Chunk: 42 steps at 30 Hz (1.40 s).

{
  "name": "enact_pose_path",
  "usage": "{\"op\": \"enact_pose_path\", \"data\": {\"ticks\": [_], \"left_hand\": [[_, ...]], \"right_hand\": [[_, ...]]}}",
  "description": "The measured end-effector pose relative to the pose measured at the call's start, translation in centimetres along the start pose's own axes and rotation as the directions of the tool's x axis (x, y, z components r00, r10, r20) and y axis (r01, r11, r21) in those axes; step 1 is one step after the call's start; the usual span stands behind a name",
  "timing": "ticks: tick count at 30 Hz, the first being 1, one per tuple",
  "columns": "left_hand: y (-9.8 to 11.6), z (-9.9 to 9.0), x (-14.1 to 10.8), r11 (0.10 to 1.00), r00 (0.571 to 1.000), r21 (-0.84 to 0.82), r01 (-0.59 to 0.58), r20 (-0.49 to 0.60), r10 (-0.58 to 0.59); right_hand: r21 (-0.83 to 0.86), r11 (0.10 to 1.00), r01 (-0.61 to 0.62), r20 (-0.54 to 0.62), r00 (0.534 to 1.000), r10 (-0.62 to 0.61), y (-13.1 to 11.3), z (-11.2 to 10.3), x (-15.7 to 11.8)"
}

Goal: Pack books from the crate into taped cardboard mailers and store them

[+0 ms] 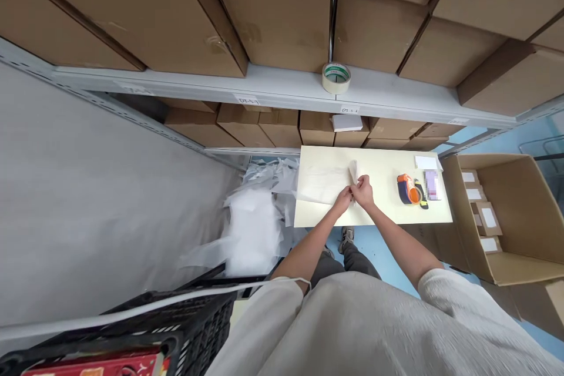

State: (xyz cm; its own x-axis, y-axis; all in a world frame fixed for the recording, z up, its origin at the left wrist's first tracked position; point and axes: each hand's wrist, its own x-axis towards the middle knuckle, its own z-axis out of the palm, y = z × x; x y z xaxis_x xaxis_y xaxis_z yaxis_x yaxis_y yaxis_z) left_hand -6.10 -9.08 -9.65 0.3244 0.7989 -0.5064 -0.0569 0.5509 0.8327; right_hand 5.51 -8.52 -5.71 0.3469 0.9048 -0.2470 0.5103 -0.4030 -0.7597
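A thin, whitish packing sheet [324,184] lies flat across the left half of the cream board [383,214]. Its right end is folded or rolled up and stands raised between my hands. My left hand [343,200] pinches the lower part of that end, with fingers closed. My right hand [363,192] is closed on the same end, touching the left fingertips. Whether something lies inside the fold is hidden. Right of my hands, an orange and blue tape dispenser [402,190] sits beside a black and yellow cutter [422,195].
A purple packet [431,184] and a white slip [426,162] lie at the board's right end. An open carton [524,211] with small boxes stands right. White sheets [255,223] pile up left, above a black crate [202,323]. A tape roll [336,77] rests on the carton-filled shelf [282,83].
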Motion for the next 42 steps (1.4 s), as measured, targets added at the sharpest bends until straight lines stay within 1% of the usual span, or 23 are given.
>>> {"op": "enact_pose_path", "data": {"ticks": [2, 4, 7, 9, 10, 12, 13, 14, 16, 17, 18, 19, 21, 23, 25, 27, 29, 31, 34, 36, 38, 40, 42], "left_hand": [[0.0, -0.1, 0.2, 0.992, 0.995, -0.076, 0.101, -0.004, -0.102], [-0.2, -0.6, 0.4, 0.976, 0.982, -0.114, 0.184, -0.014, -0.186], [-0.4, -1.7, 0.6, 0.970, 0.972, -0.090, 0.225, -0.042, -0.230], [-0.6, -2.7, 0.6, 0.976, 0.972, -0.006, 0.219, -0.090, -0.218], [-0.7, -3.3, 0.5, 0.975, 0.971, 0.066, 0.211, -0.125, -0.202], [-0.8, -4.9, -0.2, 0.943, 0.974, 0.285, 0.171, -0.196, -0.117], [-0.9, -5.7, -0.7, 0.893, 0.976, 0.428, 0.137, -0.213, -0.048], [-1.0, -6.6, -1.4, 0.809, 0.978, 0.579, 0.103, -0.207, 0.024], [-1.0, -8.2, -2.8, 0.563, 0.984, 0.824, 0.056, -0.142, 0.111], [-1.0, -8.9, -3.5, 0.441, 0.989, 0.897, 0.039, -0.099, 0.114], [-1.0, -9.4, -4.2, 0.340, 0.993, 0.940, 0.025, -0.062, 0.098], [-1.0, -9.9, -4.7, 0.267, 0.997, 0.964, 0.007, -0.028, 0.075], [-1.0, -10.5, -5.5, 0.185, 0.999, 0.982, -0.037, 0.030, 0.041], [-0.9, -10.9, -6.1, 0.145, 0.997, 0.987, -0.072, 0.068, 0.029], [-0.9, -11.1, -6.5, 0.111, 0.996, 0.990, -0.086, 0.083, 0.034], [-0.9, -11.4, -6.9, 0.072, 0.996, 0.994, -0.084, 0.081, 0.048], [-0.8, -11.5, -7.2, 0.028, 0.996, 0.997, -0.074, 0.072, 0.055], [-0.8, -11.6, -7.5, -0.015, 0.996, 0.998, -0.064, 0.065, 0.054], [-0.8, -11.6, -7.6, -0.048, 0.998, 0.998, -0.037, 0.039, 0.047], [-0.6, -11.3, -7.4, -0.053, 0.998, 0.997, -0.046, 0.049, 0.041], [-0.3, -10.8, -7.1, -0.050, 0.994, 0.993, -0.103, 0.105, 0.036], [0.0, -9.9, -6.6, -0.029, 0.986, 0.986, -0.166, 0.167, 0.025], [0.4, -8.8, -6.2, 0.002, 0.980, 0.980, -0.201, 0.201, 0.012]], "right_hand": [[0.037, 0.999, -0.002, 0.033, 0.999, 0.001, 0.2, 0.1, 0.1], [0.052, 0.999, -0.004, 0.076, 0.997, 0.000, 0.1, 0.6, 0.3], [0.033, 0.999, -0.001, 0.137, 0.991, -0.003, -0.2, 1.9, 0.7], [0.022, 1.000, -0.013, 0.170, 0.985, 0.009, -0.2, 2.8, 1.0], [0.020, 0.999, -0.026, 0.181, 0.983, 0.022, -0.2, 3.3, 1.2], [0.006, 0.998, -0.067, 0.196, 0.979, 0.065, -0.1, 4.1, 1.5], [-0.010, 0.996, -0.086, 0.202, 0.976, 0.086, 0.0, 4.5, 1.7], [-0.034, 0.994, -0.099, 0.208, 0.973, 0.104, 0.2, 4.9, 1.8], [-0.086, 0.990, -0.110, 0.218, 0.968, 0.126, 0.4, 5.7, 1.9], [-0.108, 0.988, -0.106, 0.219, 0.967, 0.128, 0.5, 6.1, 2.0], [-0.125, 0.988, -0.096, 0.218, 0.968, 0.122, 0.6, 6.5, 1.9], [-0.137, 0.987, -0.083, 0.216, 0.970, 0.111, 0.7, 6.8, 1.9], [-0.148, 0.988, -0.050, 0.223, 0.971, 0.082, 0.8, 7.3, 1.7], [-0.138, 0.990, -0.021, 0.237, 0.970, 0.054, 0.8, 7.5, 1.4], [-0.106, 0.994, -0.003, 0.257, 0.966, 0.031, 0.9, 7.2, 0.9], [-0.055, 0.998, 0.006, 0.277, 0.961, 0.010, 1.2, 6.6, 0.2], [0.002, 1.000, 0.008, 0.278, 0.960, -0.008, 1.8, 5.4, -0.7], [0.043, 0.999, 0.003, 0.239, 0.971, -0.014, 2.7, 3.7, -1.7], [0.056, 0.998, -0.016, 0.135, 0.991, 0.008, 4.7, 0.4, -3.4], [0.050, 0.998, -0.041, 0.075, 0.997, 0.037, 6.2, -2.1, -4.4], [0.042, 0.996, -0.085, 0.020, 0.996, 0.084, 7.7, -4.6, -5.3], [0.034, 0.990, -0.135, -0.031, 0.990, 0.136, 9.0, -6.8, -5.9], [0.025, 0.985, -0.170, -0.075, 0.982, 0.171, 10.1, -8.7, -6.2]]}}
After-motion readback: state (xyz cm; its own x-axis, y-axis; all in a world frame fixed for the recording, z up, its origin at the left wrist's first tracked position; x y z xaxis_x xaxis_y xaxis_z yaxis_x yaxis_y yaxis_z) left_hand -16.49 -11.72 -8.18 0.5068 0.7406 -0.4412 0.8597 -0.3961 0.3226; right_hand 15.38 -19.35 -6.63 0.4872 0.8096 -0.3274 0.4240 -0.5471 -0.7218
